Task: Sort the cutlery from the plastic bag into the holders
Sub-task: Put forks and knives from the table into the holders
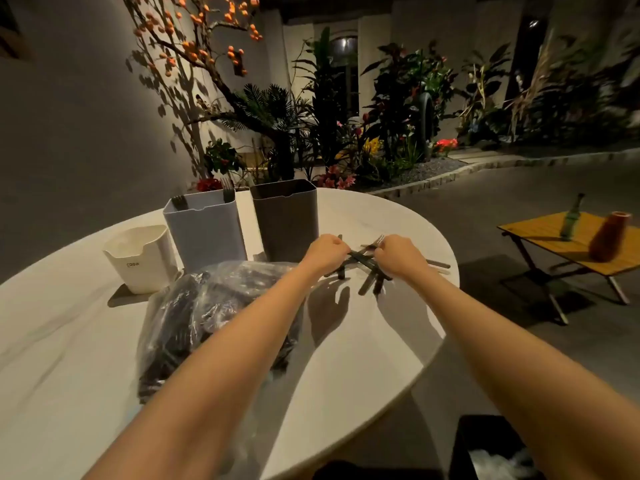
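A round white table (69,341) stands in a dim courtyard, planting behind. From the left: a white holder (138,259), a light grey holder (204,230) showing fork tips, a dark grey holder (287,220). The plastic bag (207,313) of dark cutlery lies nearer, partly under the left forearm. The left hand (325,252) and right hand (398,254), fingers curled, grip crossed cutlery (363,265); blurred, individual pieces are unclear. Far right, a low wooden table (540,233) is cut off.

Both bare forearms are reaching forward, converging. The left hand (325,252) is curling its fingers closed, knuckles up; the right hand (398,255) is doing likewise just beside it.
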A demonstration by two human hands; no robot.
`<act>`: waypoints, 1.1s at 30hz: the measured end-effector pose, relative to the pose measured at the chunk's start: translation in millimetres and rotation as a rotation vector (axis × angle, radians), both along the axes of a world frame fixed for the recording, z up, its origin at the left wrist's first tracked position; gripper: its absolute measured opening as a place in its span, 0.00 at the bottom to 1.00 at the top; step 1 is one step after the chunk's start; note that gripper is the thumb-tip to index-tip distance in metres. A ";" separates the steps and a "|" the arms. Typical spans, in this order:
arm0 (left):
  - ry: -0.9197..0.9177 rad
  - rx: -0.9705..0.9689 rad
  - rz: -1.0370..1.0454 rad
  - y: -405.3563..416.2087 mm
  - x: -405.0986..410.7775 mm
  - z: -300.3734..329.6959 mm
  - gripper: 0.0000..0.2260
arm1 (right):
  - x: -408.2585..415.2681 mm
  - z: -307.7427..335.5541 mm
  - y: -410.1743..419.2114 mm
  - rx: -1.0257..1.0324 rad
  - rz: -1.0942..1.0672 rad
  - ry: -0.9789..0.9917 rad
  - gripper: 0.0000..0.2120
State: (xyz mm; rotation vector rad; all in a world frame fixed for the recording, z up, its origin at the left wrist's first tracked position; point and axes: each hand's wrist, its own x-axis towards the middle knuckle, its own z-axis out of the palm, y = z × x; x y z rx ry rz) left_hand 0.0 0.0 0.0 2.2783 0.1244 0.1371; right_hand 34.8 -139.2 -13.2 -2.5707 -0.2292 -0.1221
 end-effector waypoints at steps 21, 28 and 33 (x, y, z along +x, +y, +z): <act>0.208 0.093 0.010 5.0 40.4 -19.2 0.06 | 41.8 -31.7 29.1 -0.023 -0.092 0.109 0.21; 0.233 0.011 0.048 10.4 48.6 -23.7 0.12 | 42.2 -25.7 43.7 -0.049 -0.064 0.133 0.12; 0.237 -0.040 0.103 7.9 53.4 -27.2 0.11 | 37.3 -17.9 41.3 -0.020 -0.101 0.190 0.06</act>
